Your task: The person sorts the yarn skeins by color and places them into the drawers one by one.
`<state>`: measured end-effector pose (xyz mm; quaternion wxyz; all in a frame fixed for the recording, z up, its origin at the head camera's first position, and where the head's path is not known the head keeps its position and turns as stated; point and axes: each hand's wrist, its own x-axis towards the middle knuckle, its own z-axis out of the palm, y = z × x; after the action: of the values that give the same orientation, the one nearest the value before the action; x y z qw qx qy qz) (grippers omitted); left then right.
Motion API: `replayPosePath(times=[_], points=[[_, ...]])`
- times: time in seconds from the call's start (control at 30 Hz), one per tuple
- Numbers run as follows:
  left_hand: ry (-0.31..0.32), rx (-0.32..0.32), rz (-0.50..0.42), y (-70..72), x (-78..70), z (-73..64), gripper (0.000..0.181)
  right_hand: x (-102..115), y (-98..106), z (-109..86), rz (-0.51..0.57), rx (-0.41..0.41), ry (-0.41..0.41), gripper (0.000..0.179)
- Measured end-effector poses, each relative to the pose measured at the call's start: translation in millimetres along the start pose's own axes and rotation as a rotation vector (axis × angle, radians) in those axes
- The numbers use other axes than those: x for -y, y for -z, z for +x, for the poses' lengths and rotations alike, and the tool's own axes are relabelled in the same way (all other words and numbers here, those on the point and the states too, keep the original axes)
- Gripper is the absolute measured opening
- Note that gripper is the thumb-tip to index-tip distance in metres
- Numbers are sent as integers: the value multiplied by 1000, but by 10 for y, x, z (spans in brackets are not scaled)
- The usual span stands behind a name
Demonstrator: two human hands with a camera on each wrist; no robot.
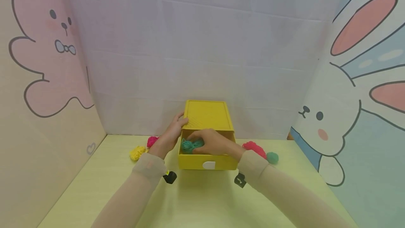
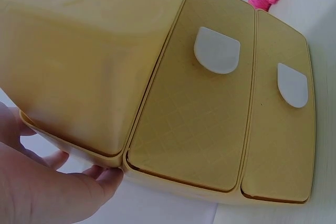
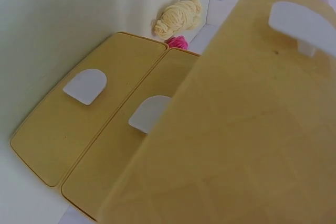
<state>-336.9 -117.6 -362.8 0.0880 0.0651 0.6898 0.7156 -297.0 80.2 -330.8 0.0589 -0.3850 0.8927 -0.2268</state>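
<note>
Nearest, one open drawer (image 1: 192,162) of the yellow cabinet (image 1: 209,113) juts out above two closed drawers (image 2: 184,119). Right of the cabinet: one green yarn (image 1: 272,158), one red yarn (image 1: 254,147); left: one yellow yarn (image 1: 137,153), one pink yarn (image 1: 152,141). In that drawer my right grip (image 1: 211,141) pinches one teal yarn (image 1: 188,146); my left grip (image 1: 169,134), spread, touches the cabinet's left side.

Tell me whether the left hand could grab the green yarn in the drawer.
Probably not easily: the right hand is curled around the green yarn, and the left hand is beside the box, with a wall of the drawer between. The open top does leave some way in from above.
</note>
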Motion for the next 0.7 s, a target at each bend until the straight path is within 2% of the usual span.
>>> replayPosePath(times=[0.47,0.7], points=[[4,-6,-14,14,3,-17,65,-61,82,-81,25,37,5,49],[-5,-7,-13,11,3,2,66,-35,251,-259,177,42,4,51]])
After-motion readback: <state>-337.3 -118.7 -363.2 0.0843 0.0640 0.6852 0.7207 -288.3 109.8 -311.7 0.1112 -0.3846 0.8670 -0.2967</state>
